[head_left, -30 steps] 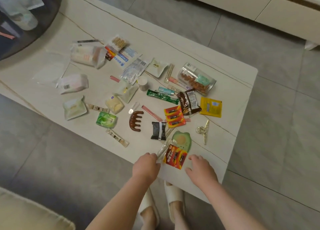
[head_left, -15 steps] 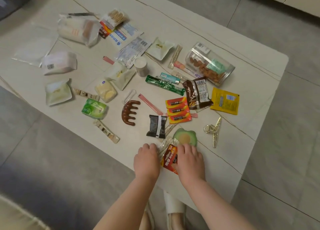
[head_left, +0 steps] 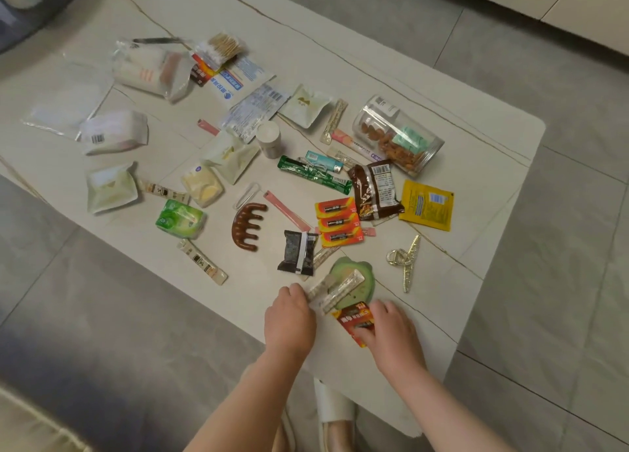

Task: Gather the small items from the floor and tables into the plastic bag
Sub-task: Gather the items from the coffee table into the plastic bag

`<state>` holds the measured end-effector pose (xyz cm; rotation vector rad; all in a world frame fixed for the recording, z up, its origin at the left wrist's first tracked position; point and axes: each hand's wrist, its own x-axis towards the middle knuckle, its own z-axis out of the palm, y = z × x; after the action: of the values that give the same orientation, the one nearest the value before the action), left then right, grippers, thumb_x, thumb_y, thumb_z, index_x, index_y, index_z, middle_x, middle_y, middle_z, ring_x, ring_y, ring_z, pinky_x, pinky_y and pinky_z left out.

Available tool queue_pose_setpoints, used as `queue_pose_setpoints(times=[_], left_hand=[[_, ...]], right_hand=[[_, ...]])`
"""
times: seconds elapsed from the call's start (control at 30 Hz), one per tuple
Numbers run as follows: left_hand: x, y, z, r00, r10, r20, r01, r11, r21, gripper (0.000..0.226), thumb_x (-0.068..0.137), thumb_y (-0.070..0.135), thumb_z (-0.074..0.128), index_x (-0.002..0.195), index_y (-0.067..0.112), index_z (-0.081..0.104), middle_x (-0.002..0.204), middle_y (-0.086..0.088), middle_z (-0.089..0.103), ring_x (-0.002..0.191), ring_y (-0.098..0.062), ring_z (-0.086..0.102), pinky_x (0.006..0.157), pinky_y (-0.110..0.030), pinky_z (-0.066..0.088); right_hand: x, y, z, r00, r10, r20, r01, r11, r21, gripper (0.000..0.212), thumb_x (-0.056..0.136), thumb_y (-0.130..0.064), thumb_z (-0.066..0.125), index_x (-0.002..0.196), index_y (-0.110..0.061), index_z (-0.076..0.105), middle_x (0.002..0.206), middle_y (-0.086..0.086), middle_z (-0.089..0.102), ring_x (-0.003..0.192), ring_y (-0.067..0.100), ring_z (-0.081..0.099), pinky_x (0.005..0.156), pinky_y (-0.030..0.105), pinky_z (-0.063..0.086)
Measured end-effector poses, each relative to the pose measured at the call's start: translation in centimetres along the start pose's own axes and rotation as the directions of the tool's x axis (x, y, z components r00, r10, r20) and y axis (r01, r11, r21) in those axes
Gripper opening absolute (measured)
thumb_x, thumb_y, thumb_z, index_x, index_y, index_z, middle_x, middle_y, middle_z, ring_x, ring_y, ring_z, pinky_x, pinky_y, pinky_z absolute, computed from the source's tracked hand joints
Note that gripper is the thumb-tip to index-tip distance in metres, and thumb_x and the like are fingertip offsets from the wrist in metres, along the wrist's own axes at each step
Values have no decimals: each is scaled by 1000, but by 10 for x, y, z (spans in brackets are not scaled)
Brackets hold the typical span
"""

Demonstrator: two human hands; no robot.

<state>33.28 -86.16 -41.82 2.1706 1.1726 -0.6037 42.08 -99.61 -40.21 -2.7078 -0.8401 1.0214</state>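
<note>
Many small items lie scattered on a low white table (head_left: 476,308). At its near edge my left hand (head_left: 289,318) pinches pale stick sachets (head_left: 335,290) that rest across a green avocado-shaped item (head_left: 357,281). My right hand (head_left: 391,329) presses its fingers on a red battery pack (head_left: 352,317) beside them. Further in are more orange battery packs (head_left: 338,221), a black snack packet (head_left: 297,252), a brown hair claw (head_left: 246,225), a gold hair clip (head_left: 406,259) and a clear plastic bag (head_left: 64,100) lying flat at the far left.
A clear jar of nuts (head_left: 398,135) lies on its side at the back right, near a yellow sachet (head_left: 427,204) and a brown snack pack (head_left: 374,189). Grey floor tiles (head_left: 561,281) surround the table. A white slipper (head_left: 335,407) shows under the near edge.
The view moved closer. My right hand slid the red battery pack toward the table's near edge, uncovering the avocado item. My left hand took hold of the stick sachets.
</note>
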Motion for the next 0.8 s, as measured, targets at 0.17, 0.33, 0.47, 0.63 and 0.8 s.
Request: queue_pose_setpoints(times=[0.17,0.33,0.47,0.63,0.8], left_hand=[[1,13,11,998,51,-29,-51,999,-6,24,94,35,43,108,16,44,105,-3,52,94,-23,54,80,-34,48],[14,31,25,992,118,-36,-117,993,35,30,92,31,52,116,15,42,113,-5,50,101,-24,52,78,-33,46],[20,33,33,994,107,-35,-105,993,52,26,94,25,51,116,14,43,116,-7,48,104,-23,49,73,-30,43],[6,21,25,998,21,-57,-24,998,-58,16,97,24,42,107,13,47,111,-5,50,101,-23,48,75,-33,44],[-22,0,-6,993,-114,28,118,956,-268,8,97,23,35,94,16,35,78,-2,53,75,-24,52,64,-36,43]], right_hand=[[5,13,-15,994,105,21,-107,968,228,21,89,-31,61,99,-20,46,98,-4,52,91,16,55,69,25,42],[6,20,-12,992,114,49,-123,963,238,24,87,-29,64,104,-19,49,99,-4,57,92,14,56,76,30,50],[5,19,-11,986,153,61,-165,934,317,29,87,-27,65,111,-18,52,103,-3,60,96,15,57,81,28,50],[0,7,-22,973,199,114,-228,897,379,29,88,-29,64,112,-20,51,102,-2,60,93,14,58,77,24,47],[-8,-21,-44,954,222,202,-292,842,454,37,90,-24,63,122,-15,47,107,1,57,98,19,59,80,33,57]])
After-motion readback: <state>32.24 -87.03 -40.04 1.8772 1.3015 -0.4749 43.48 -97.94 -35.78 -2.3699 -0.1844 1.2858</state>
